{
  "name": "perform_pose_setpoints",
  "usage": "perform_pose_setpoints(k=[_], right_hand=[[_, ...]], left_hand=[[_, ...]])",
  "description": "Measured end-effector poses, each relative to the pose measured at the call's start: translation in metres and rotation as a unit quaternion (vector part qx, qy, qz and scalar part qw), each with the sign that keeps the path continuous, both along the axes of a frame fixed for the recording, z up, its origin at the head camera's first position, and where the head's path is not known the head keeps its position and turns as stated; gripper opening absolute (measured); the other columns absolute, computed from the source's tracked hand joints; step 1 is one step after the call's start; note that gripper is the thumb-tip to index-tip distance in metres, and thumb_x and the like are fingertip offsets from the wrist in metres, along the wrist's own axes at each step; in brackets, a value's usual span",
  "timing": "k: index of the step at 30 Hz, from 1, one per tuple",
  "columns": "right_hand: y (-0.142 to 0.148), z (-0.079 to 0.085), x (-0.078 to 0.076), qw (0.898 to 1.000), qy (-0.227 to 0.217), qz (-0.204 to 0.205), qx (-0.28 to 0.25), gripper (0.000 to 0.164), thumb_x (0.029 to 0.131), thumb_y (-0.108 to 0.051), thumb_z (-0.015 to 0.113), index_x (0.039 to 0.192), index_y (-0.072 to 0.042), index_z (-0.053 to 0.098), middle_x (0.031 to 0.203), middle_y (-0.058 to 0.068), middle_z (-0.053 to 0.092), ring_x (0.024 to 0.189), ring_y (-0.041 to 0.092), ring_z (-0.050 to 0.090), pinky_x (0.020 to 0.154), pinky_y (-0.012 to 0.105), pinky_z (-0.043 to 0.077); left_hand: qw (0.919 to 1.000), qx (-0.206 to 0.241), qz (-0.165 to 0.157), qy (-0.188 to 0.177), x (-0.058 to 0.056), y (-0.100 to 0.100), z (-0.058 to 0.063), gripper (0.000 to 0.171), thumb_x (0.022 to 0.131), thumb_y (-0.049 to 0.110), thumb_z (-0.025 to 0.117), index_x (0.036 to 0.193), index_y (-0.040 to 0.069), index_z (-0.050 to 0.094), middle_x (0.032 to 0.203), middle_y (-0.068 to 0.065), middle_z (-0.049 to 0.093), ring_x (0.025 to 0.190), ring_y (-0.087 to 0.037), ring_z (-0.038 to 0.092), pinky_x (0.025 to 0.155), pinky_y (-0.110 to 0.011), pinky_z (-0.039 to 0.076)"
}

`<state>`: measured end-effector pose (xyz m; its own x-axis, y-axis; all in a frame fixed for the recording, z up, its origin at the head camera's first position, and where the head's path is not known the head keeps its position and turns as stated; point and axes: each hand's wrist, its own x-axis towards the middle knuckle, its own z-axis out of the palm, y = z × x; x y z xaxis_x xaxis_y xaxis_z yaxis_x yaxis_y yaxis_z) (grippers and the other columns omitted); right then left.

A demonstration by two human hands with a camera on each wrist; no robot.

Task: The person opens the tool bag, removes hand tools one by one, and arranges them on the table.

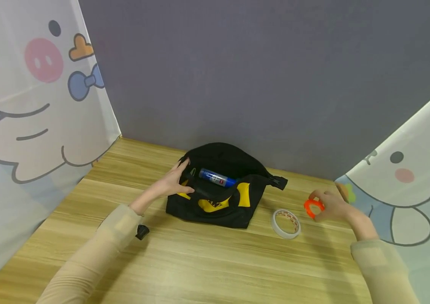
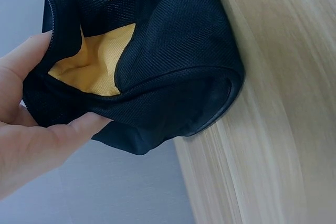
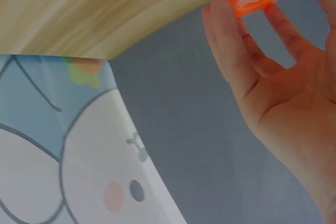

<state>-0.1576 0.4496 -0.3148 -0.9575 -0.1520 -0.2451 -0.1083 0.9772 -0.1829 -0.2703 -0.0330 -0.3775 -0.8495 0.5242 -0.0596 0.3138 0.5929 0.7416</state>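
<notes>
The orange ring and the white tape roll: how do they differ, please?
The orange ring looks smaller than the white tape roll. The right hand holds the orange ring, while the white tape roll lies on the table. Both are round with an open centre.

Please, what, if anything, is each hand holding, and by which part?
The right hand holds the orange ring by its outer edge; the left hand grips the black bag by the edge of its opening, at the left end.

Partial "AN" on yellow patch (image 1: pixel 213 205) of black bag (image 1: pixel 233 218), unreadable print on blue tube (image 1: pixel 217 177), on tape roll (image 1: pixel 296 220)
</notes>
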Motion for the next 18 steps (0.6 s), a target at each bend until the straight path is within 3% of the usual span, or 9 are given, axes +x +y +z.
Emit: perform_pose_setpoints(k=[2,5,9,18], right_hand=[[0.004,-0.005,0.001,1.0,-0.004,0.001,0.003,0.059,0.066,-0.02,0.077,0.117,-0.007,0.051,0.106,0.017,0.058,0.082,0.022,0.051,0.075,0.044,0.043],[0.007,-0.011,0.002,1.0,-0.005,-0.001,0.004,0.06,0.064,-0.022,0.078,0.117,-0.007,0.052,0.107,0.016,0.058,0.08,0.02,0.051,0.067,0.035,0.045],[0.009,-0.016,0.005,1.0,0.015,0.009,-0.002,0.058,0.061,-0.019,0.079,0.112,-0.006,0.055,0.105,0.012,0.059,0.084,0.021,0.052,0.068,0.034,0.045],[0.015,-0.028,0.01,1.0,0.0,0.008,-0.012,0.06,0.061,-0.017,0.077,0.114,-0.003,0.053,0.108,0.019,0.058,0.084,0.023,0.052,0.067,0.036,0.046]], left_hand=[[1.0,-0.001,0.002,0.0,0.0,0.0,0.0,0.104,0.082,0.033,0.071,0.152,0.014,-0.003,0.158,-0.015,-0.007,0.144,-0.041,0.007,0.11,-0.061,0.023],[1.0,0.0,0.004,0.0,0.0,0.0,0.0,0.104,0.082,0.033,0.071,0.152,0.015,-0.003,0.159,-0.015,-0.007,0.145,-0.04,0.007,0.11,-0.061,0.023],[1.0,0.006,0.001,0.003,0.0,0.0,-0.001,0.104,0.081,0.032,0.072,0.152,0.014,-0.003,0.159,-0.013,-0.007,0.145,-0.039,0.005,0.111,-0.06,0.022],[0.9999,0.014,-0.002,-0.002,0.001,0.0,0.001,0.104,0.082,0.03,0.072,0.152,0.014,-0.004,0.159,-0.014,-0.007,0.145,-0.039,0.005,0.111,-0.061,0.023]])
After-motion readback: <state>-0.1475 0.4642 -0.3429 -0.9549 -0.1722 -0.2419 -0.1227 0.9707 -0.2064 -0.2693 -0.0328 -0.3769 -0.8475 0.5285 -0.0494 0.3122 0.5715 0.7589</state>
